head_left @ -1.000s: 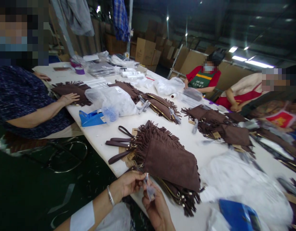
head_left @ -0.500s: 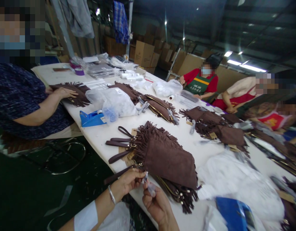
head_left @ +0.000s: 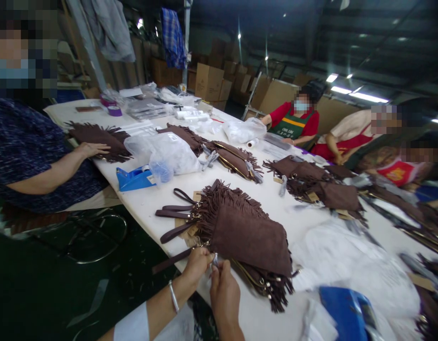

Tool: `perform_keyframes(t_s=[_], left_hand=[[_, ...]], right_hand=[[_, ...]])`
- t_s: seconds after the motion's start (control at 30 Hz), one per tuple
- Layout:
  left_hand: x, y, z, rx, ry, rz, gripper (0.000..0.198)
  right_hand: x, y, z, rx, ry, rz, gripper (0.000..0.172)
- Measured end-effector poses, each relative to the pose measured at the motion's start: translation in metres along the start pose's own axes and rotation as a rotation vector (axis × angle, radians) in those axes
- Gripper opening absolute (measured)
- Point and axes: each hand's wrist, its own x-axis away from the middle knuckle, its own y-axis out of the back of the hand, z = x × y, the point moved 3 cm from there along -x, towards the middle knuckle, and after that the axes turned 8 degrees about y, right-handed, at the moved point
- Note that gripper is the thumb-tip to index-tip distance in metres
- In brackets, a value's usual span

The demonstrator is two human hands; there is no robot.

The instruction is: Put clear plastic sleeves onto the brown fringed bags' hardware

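A stack of brown suede pouches with fringe [head_left: 252, 237] lies at the table's near edge, with brown wrist straps [head_left: 174, 232] and cardboard tags [head_left: 185, 223] spread to its left. Below the top pouch, my left hand [head_left: 197, 266] is closed in a pinch beside the strap hardware. My right hand [head_left: 225, 291], fingers bent and pinching, meets it from the right. Between the two sets of fingertips shows a small piece of greyish plastic wrap [head_left: 215, 259]. My fingers cover most of it, and whether metal lies inside I cannot tell.
To the right lie a large white plastic bag [head_left: 354, 265] and a blue tape dispenser [head_left: 343, 312]. Another blue dispenser [head_left: 133, 178] stands left, by a clear bag [head_left: 169, 151]. A co-worker's hand [head_left: 89, 150] rests on a pouch at left. More people work across the table [head_left: 272, 208].
My right hand has turned and closed in toward my left fingertips, so less of the plastic wrap shows. At left, the co-worker's hand has slid down over the pouch.
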Motion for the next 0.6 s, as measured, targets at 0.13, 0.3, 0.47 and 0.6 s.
perform_keyframes(t_s=[0.13,0.3,0.47,0.6], left_hand=[[0.003,-0.005,0.001,-0.035,-0.101,-0.099,0.022],[0.013,-0.008,-0.001,-0.034,-0.154,-0.08,0.022],[0.021,-0.005,-0.004,-0.084,-0.166,-0.026,0.031],[0.014,-0.006,-0.005,-0.153,-0.206,-0.064,0.028]], right_hand=[[0.004,-0.002,0.008,0.332,0.128,0.015,0.02],[0.002,-0.003,0.007,0.354,0.161,-0.021,0.011],[0.002,-0.004,0.005,0.275,0.168,-0.074,0.008],[0.002,-0.003,0.005,0.138,0.149,-0.101,0.008]])
